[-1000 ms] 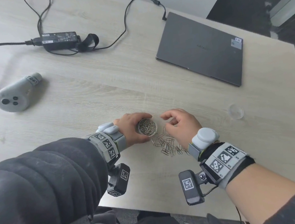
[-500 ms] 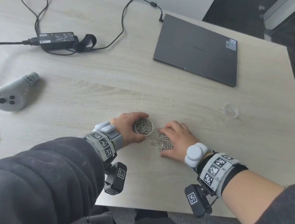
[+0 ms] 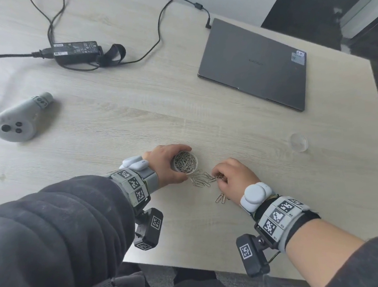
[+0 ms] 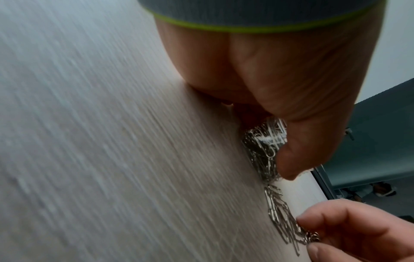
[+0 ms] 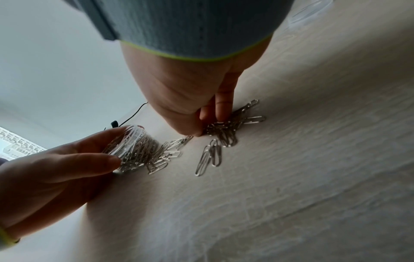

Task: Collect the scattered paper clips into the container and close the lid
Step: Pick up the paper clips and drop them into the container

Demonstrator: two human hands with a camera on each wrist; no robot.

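Note:
A small clear round container (image 3: 185,162) (image 5: 132,148), full of silver paper clips, stands on the table with my left hand (image 3: 170,162) curled round its side. Loose paper clips (image 3: 201,179) (image 5: 228,131) lie just right of it. My right hand (image 3: 232,177) is over them, its fingertips (image 5: 220,113) curled down and pinching a bunch of clips (image 4: 311,235) against the table. Two clips (image 3: 220,197) (image 5: 209,156) lie apart near my right wrist. The clear round lid (image 3: 298,142) sits on the table far to the right.
A shut grey laptop (image 3: 254,65) lies at the back right. A black power brick (image 3: 76,50) with cables is at the back left, a grey handheld controller (image 3: 19,121) at the left. The table's front edge (image 3: 194,266) is close below my wrists.
My right hand came down from beside the container onto the loose clips, then curled its fingers and gathered a bunch. My left hand stayed on the container.

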